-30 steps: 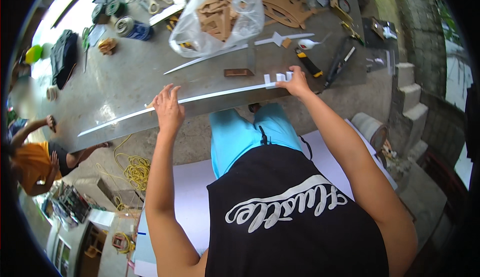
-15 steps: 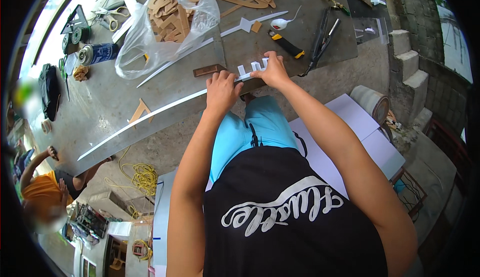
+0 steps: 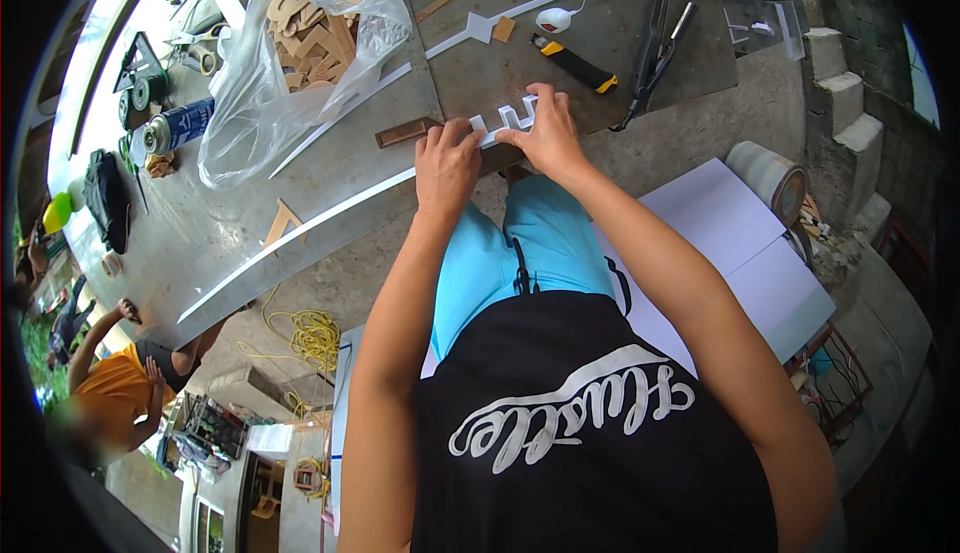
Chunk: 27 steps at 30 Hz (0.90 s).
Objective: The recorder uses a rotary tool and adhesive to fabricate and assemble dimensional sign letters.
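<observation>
My left hand (image 3: 446, 163) and my right hand (image 3: 543, 133) sit close together at the near edge of the grey workbench (image 3: 200, 233). Both press on the right end of a long thin white strip (image 3: 300, 228) that runs along that edge toward the left. Between my fingers the strip ends in white cut-out block shapes (image 3: 500, 118). A small brown wooden piece (image 3: 405, 133) lies just left of my left hand.
A clear plastic bag (image 3: 280, 63) of cardboard cut-outs, a second white pointed strip (image 3: 430, 53), a yellow-black utility knife (image 3: 575, 63), black pliers (image 3: 655, 38), a spray can (image 3: 178, 125) and tape rolls lie on the bench. White boards (image 3: 745, 253) lie on the floor to my right. Another person (image 3: 110, 383) crouches at lower left.
My left hand has slid right along the strip until it sits beside my right hand. The view has shifted, so the bench now appears higher and closer.
</observation>
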Motion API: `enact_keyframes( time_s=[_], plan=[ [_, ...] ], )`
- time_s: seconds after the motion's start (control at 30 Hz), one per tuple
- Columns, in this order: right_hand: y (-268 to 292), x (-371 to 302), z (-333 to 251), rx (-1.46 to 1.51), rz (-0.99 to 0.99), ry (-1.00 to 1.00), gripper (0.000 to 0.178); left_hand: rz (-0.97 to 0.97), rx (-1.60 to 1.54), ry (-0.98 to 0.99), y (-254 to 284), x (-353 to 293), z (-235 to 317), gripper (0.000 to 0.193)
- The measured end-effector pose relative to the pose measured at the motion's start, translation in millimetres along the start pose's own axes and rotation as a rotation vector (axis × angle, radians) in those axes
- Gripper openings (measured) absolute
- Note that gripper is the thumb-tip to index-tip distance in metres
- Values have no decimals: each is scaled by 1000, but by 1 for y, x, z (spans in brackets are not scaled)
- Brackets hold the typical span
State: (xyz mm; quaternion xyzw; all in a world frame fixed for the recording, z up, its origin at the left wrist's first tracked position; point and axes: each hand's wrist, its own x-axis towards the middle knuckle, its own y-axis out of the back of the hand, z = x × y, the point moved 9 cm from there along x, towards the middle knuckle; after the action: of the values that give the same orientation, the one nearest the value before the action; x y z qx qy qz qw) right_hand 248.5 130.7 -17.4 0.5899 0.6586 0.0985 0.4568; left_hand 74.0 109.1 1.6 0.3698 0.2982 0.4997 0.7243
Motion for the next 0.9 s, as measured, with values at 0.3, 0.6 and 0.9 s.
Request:
enact_keyframes(
  time_s=[0.3,0.6,0.9],
  plan=[
    [7,-21,3,117,105,122,88,48,16,10,2,-1,2,35],
    [8,-14,11,145,50,17,86,36,9,20,3,-1,2,36],
    [3,-5,16,155,43,-14,84,35,30,-2,2,2,3,35]
  ],
)
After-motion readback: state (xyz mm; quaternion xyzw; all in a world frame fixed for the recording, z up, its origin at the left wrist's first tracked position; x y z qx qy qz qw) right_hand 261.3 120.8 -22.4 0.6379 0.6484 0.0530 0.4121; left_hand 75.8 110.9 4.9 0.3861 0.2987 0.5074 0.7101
